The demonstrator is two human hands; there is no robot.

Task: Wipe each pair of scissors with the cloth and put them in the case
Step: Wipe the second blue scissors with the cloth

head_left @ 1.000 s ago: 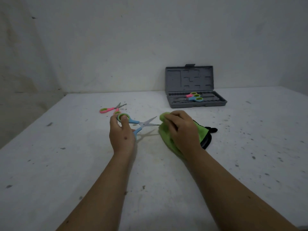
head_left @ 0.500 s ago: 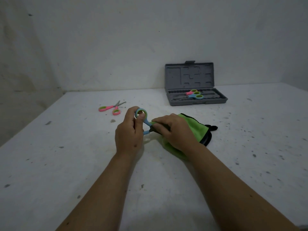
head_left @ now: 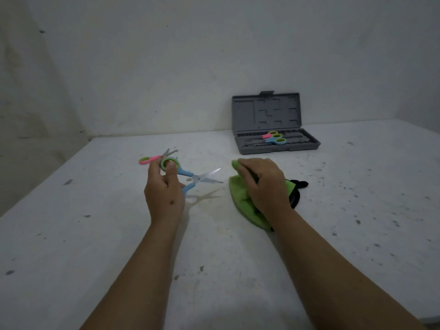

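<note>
The left hand (head_left: 164,194) grips the blue-handled scissors (head_left: 190,176) by the handles, a finger through the green-lined upper loop, lifted above the white table (head_left: 214,270) to the left of the green cloth (head_left: 238,198), blades slightly parted and pointing at that cloth without touching it. The right hand (head_left: 264,184) lies on top of the cloth with its fingers curled into the fabric, bunching it up against the table. As I judge it, the main hazard is the bare, parted tips: if the cloth is drawn along them with only thin fabric between edge and fingers, a fingertip could be nicked, and the blades could also snag the fabric's weave. A loose hold on just one loop might let the scissors swing or drop when the cloth pulls on them. A black piece (head_left: 297,189) pokes out from under the cloth's right side; what it is I cannot tell, and it may drag along with the cloth. Counting: four pairs of scissors show, one in the left hand, one pink-handled pair (head_left: 154,158) on the table well to the left of the cloth, and two, a pink pair and a blue pair (head_left: 273,138), already in the open grey case (head_left: 312,146) beyond the cloth. There is one cloth and one case, so two pairs seem left to finish.
</note>
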